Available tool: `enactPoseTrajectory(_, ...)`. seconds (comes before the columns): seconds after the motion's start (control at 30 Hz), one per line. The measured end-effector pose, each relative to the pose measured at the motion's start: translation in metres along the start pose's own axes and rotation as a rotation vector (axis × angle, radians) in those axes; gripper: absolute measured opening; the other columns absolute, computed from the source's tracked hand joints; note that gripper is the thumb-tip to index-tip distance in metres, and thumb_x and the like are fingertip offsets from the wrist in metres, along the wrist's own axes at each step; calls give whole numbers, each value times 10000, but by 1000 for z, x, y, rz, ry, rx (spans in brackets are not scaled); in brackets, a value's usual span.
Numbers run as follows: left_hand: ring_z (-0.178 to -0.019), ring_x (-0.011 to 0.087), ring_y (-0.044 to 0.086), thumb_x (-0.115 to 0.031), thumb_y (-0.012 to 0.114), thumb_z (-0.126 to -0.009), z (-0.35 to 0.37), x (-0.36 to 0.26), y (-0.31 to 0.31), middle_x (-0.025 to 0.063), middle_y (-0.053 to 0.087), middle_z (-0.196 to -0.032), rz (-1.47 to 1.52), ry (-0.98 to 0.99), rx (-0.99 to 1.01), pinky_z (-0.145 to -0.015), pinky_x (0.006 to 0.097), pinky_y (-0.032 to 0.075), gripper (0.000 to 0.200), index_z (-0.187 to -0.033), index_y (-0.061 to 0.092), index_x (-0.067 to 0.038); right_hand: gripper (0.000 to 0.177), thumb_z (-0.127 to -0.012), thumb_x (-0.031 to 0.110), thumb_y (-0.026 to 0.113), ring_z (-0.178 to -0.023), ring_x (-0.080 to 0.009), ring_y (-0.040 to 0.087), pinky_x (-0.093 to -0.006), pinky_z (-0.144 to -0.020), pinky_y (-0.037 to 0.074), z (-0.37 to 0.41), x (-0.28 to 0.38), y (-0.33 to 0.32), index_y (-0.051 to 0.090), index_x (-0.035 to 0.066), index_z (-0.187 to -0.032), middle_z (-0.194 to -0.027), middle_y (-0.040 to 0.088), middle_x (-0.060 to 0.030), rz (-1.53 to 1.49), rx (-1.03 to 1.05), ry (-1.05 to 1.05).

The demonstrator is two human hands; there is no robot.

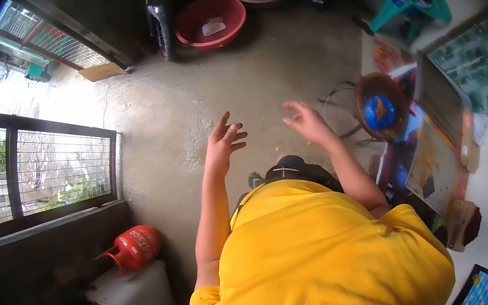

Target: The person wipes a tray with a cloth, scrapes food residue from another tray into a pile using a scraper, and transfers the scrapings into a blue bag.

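1. Head view, centre: the left hand [223,143] is raised with fingers loosely spread, and the right hand [307,121] has thumb and forefinger apart, its other fingers partly hidden. Both appear to hold nothing, above the grey concrete floor [265,81].
2. Head view, right of centre: a brown, round-rimmed vessel [380,84] with a bright blue middle [370,111] lies to the right of both hands, its longer axis running roughly up the frame. The right hand is nearer but well apart from it; a thin black curved loop [349,134] shows between them.
3. Head view, upper centre: a wide red plastic basin [192,40] lies beyond the left hand.
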State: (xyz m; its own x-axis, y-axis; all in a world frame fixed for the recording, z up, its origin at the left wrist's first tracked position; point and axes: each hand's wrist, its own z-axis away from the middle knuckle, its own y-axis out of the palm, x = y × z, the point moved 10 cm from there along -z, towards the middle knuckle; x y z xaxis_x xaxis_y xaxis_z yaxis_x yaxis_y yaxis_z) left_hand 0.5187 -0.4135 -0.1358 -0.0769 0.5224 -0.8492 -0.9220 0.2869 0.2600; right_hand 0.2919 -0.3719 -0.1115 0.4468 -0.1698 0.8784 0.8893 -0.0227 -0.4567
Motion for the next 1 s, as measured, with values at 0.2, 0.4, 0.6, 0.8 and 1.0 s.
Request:
enactPoseTrajectory(0.2, -986, 233, 623, -181, 531, -948, -62, -37, -84, 117, 587, -1137, 73, -14, -35, -790, 350, 537, 559, -1442, 302, -57, 398, -849, 183, 657, -871, -205, 640, -321, -798, 512, -101, 33, 37, 556, 46, -1208, -1176, 573, -123, 38, 34, 35)
enactPoseTrajectory(0.4, -977, 215, 628, -208, 554, -942, -165, -81, -157, 113, 592, -1157, 59, -41, -16, -799, 335, 528, 558, -1430, 332, -53, 405, -847, 181, 659, -859, -197, 636, -315, -784, 511, -244, 38, 71, 557, 34, -1211, -1169, 595, -123, 18, 13, 42)
enactPoseTrajectory(0.6, -977, 212, 626, -243, 579, -932, -259, -170, -237, 116, 601, -1154, -41, -51, -71, -797, 330, 519, 564, -1414, 362, -46, 400, -847, 178, 661, -841, -186, 629, -312, -776, 512, -412, 90, 108, 558, 32, -1205, -1148, 599, -123, 20, 112, 30)
enactPoseTrajectory(0.8, -941, 191, 627, -233, 586, -926, -339, -219, -290, 98, 617, -1124, 41, -48, -80, -782, 317, 515, 550, -1408, 382, -64, 372, -845, 153, 658, -827, -181, 618, -309, -763, 510, -538, 163, 146, 565, 32, -1183, -1103, 592, -118, 90, 151, -67)
enactPoseTrajectory(1.0, -936, 178, 620, -280, 579, -933, -431, -251, -329, 94, 617, -1108, 20, -108, 94, -777, 309, 506, 541, -1398, 394, -75, 381, -833, 141, 661, -863, -198, 615, -312, -781, 502, -615, 186, 213, 563, 25, -1183, -1123, 591, -120, 165, 201, -22)
